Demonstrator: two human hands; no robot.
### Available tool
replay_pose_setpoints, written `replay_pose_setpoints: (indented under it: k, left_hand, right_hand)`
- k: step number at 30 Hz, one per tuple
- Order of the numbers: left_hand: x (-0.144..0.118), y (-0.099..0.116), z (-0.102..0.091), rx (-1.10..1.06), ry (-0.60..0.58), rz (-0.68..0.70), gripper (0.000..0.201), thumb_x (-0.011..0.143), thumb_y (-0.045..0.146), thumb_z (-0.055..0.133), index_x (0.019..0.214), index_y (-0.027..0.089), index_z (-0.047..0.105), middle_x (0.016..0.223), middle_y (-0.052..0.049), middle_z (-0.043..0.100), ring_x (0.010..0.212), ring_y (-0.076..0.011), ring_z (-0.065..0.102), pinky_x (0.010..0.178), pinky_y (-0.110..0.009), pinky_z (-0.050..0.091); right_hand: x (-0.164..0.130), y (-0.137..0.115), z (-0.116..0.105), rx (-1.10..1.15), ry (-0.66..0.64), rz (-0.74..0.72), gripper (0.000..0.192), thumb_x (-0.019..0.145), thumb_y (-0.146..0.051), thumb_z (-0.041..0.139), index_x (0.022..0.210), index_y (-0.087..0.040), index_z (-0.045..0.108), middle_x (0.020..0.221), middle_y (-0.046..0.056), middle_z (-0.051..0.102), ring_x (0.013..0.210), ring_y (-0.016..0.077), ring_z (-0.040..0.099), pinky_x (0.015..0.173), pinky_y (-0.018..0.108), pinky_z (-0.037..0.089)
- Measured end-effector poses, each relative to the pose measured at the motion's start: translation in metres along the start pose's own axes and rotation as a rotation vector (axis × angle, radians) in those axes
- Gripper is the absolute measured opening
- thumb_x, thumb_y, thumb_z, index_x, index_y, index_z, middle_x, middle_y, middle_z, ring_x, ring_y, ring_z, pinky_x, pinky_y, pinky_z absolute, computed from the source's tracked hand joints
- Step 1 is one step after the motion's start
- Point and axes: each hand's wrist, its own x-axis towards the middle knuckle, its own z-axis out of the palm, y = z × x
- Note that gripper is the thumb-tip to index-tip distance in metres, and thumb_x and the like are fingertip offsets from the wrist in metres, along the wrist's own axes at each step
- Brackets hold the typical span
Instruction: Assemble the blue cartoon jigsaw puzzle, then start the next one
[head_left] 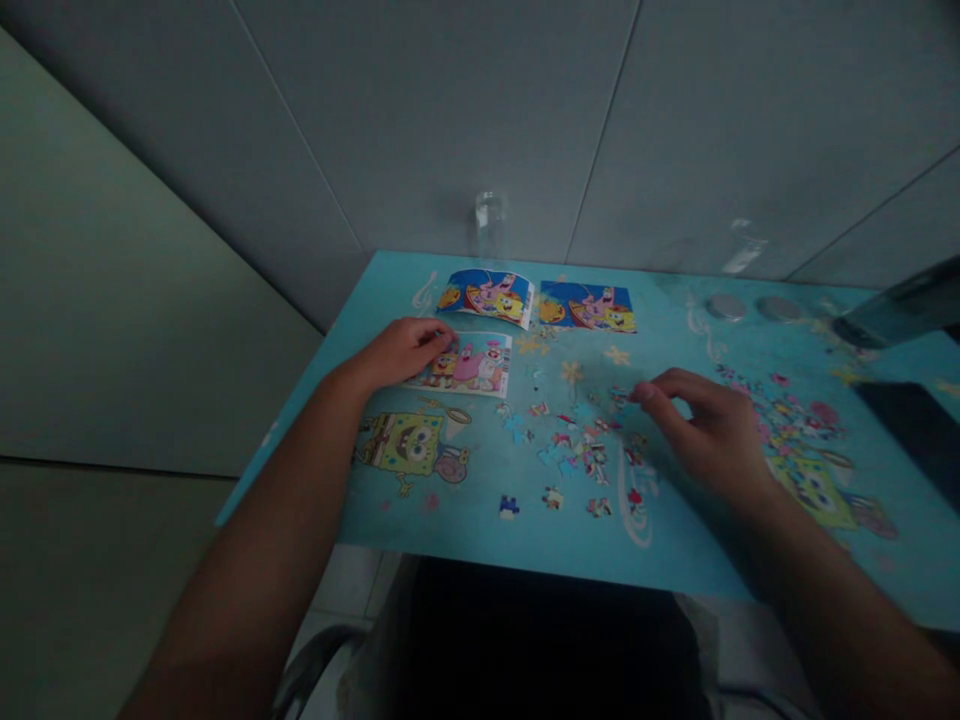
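My left hand (409, 350) rests on the left end of a picture card (480, 362) with pink and yellow cartoon figures, fingers loosely bent and lying on it. Toward the right, my right hand (709, 430) is held low over the table, thumb and forefinger pinched together. A small jigsaw piece (619, 396) shows at those fingertips, partly blurred. Below and left of that hand lies a loose pile of jigsaw pieces (574, 450). A blue piece (509, 507) and a pale piece (553, 497) lie apart, nearer the front edge.
A curled blue picture card (487, 298) and a flat blue picture (589, 306) lie at the back. Further right are a second heap of pieces (799, 415), two round lids (726, 307), a dark flat object (911, 430) and a transparent container (900, 308). A clear jar (490, 225) stands by the wall.
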Motion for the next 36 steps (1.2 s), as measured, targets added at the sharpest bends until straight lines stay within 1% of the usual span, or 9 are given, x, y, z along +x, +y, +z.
replay_pose_setpoints:
  k: [2,3,11,19,25,30,36]
  left_hand:
    - [0.000,0.000,0.000,0.001,0.003,-0.001,0.040,0.097,0.051,0.049,0.107,0.021,0.073,0.101,-0.004,0.075,0.091,-0.0200,0.067,0.084,-0.031,0.050]
    - [0.000,0.000,0.000,0.002,0.004,-0.001,0.039,0.097,0.051,0.049,0.107,0.021,0.073,0.101,-0.004,0.075,0.091,-0.0199,0.067,0.084,-0.031,0.050]
    - [0.000,0.003,0.000,0.003,0.002,0.001,0.041,0.097,0.052,0.048,0.106,0.021,0.073,0.101,-0.005,0.075,0.089,-0.0202,0.067,0.084,-0.033,0.051]
    - [0.000,0.002,0.000,-0.005,0.010,-0.006,0.041,0.096,0.053,0.050,0.106,0.022,0.074,0.101,-0.004,0.075,0.089,-0.0208,0.068,0.083,-0.032,0.051]
    - [0.000,0.001,0.000,0.001,0.004,-0.011,0.043,0.097,0.054,0.049,0.107,0.020,0.073,0.101,-0.005,0.075,0.088,-0.0210,0.067,0.081,-0.032,0.051]
    - [0.000,0.000,0.000,-0.004,0.002,0.002,0.042,0.097,0.053,0.050,0.108,0.021,0.073,0.104,-0.005,0.075,0.094,-0.0218,0.068,0.085,-0.033,0.050]
    - [0.001,-0.005,0.001,-0.003,0.005,-0.007,0.042,0.097,0.054,0.049,0.109,0.022,0.073,0.103,-0.004,0.075,0.090,-0.0212,0.069,0.082,-0.032,0.051]
  right_hand:
    - [0.000,0.001,0.000,-0.038,0.068,0.050,0.023,0.098,-0.035,0.060,0.080,-0.025,0.070,0.081,0.002,0.072,0.073,0.0195,0.067,0.070,0.035,0.049]
    - [0.000,0.001,0.001,-0.051,0.076,0.064,0.023,0.098,-0.035,0.060,0.080,-0.025,0.070,0.081,0.002,0.072,0.073,0.0197,0.067,0.071,0.035,0.049]
    - [-0.004,0.002,0.008,-0.069,0.020,0.076,0.026,0.098,-0.039,0.059,0.077,-0.024,0.065,0.077,0.003,0.068,0.071,0.0199,0.064,0.068,0.035,0.048]
    - [-0.003,0.000,0.008,-0.098,0.048,0.056,0.027,0.099,-0.038,0.059,0.076,-0.024,0.065,0.075,0.002,0.068,0.069,0.0185,0.063,0.068,0.035,0.048]
    - [-0.003,0.002,0.010,-0.065,0.091,0.006,0.025,0.096,-0.034,0.064,0.074,-0.023,0.066,0.073,0.000,0.067,0.066,0.0170,0.063,0.066,0.033,0.047]
    - [-0.002,0.004,0.011,-0.082,0.107,0.004,0.024,0.096,-0.032,0.064,0.074,-0.023,0.066,0.072,0.000,0.067,0.065,0.0167,0.062,0.065,0.033,0.046]
    - [-0.004,0.003,0.011,-0.090,0.112,-0.001,0.025,0.096,-0.032,0.064,0.072,-0.023,0.064,0.071,0.000,0.066,0.065,0.0165,0.062,0.065,0.033,0.045]
